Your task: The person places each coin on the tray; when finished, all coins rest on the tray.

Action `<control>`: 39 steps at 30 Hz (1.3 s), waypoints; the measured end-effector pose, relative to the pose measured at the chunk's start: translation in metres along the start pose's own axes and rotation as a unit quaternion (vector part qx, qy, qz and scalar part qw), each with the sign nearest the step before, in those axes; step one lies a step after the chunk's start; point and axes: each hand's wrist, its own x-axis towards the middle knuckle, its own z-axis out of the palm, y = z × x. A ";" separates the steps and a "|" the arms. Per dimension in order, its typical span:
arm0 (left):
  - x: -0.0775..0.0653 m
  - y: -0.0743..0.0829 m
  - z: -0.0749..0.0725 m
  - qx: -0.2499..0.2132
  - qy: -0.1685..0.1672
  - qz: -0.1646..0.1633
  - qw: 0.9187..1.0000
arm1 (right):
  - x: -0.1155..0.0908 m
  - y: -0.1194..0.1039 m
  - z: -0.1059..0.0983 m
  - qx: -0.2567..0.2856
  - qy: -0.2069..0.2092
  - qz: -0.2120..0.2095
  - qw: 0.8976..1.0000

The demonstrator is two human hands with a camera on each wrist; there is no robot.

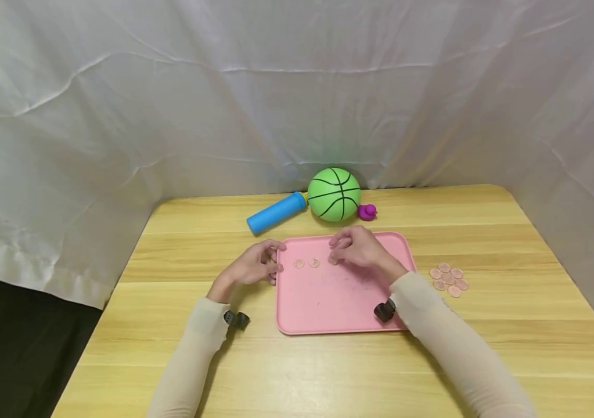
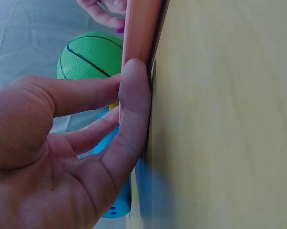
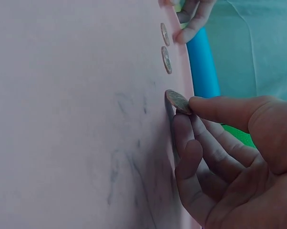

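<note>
A pink tray (image 1: 317, 313) lies on the table with two coins, one coin (image 1: 299, 263) nearer its left rim and another coin (image 1: 315, 262) beside it. My right hand (image 1: 359, 247) pinches a third coin (image 3: 179, 101) between thumb and fingertips, tilted with its lower edge at the tray surface, in line with the other two. At the tray's left rim, my left hand (image 1: 252, 264) grips the edge. The left wrist view shows its thumb against the rim and a finger (image 2: 134, 95) along the outer wall.
Several loose coins (image 1: 448, 278) lie in a cluster on the table (image 1: 511, 337), right of the tray. Behind the tray stand a green ball (image 1: 334, 194), a blue cylindrical pump (image 1: 277, 213) and a purple toy duck (image 1: 367, 212). A pale curtain (image 1: 297, 104) hangs behind the table.
</note>
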 end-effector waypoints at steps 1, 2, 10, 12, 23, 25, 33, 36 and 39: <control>0.000 0.000 -0.001 0.001 0.000 0.000 1.000 | 0.000 0.000 0.002 -0.003 0.002 -0.001 1.000; -0.001 0.000 -0.001 0.000 -0.001 0.000 1.000 | 0.001 -0.001 0.003 -0.007 0.004 -0.003 1.000; 0.001 -0.001 0.000 -0.016 -0.004 -0.009 1.000 | 0.000 -0.005 0.013 -0.037 0.017 -0.022 0.999; 0.001 -0.002 0.001 -0.020 -0.006 -0.011 1.000 | 0.000 -0.004 0.014 -0.045 0.021 -0.026 0.998; 0.002 -0.001 0.002 -0.016 -0.004 -0.012 1.000 | -0.018 0.001 -0.001 -0.049 0.045 -0.008 0.998; 0.003 0.000 0.001 -0.015 -0.004 -0.011 1.000 | -0.024 0.003 -0.007 -0.052 0.049 -0.002 0.997; 0.001 0.000 -0.001 -0.005 -0.017 0.010 1.000 | -0.046 0.019 -0.034 -0.062 0.061 0.008 0.996; 0.001 -0.001 -0.002 0.006 -0.017 0.013 1.000 | -0.053 0.027 -0.045 -0.058 0.066 0.013 0.996; 0.000 -0.001 -0.003 0.012 -0.016 0.012 1.000 | -0.060 0.034 -0.056 -0.047 0.078 0.024 0.996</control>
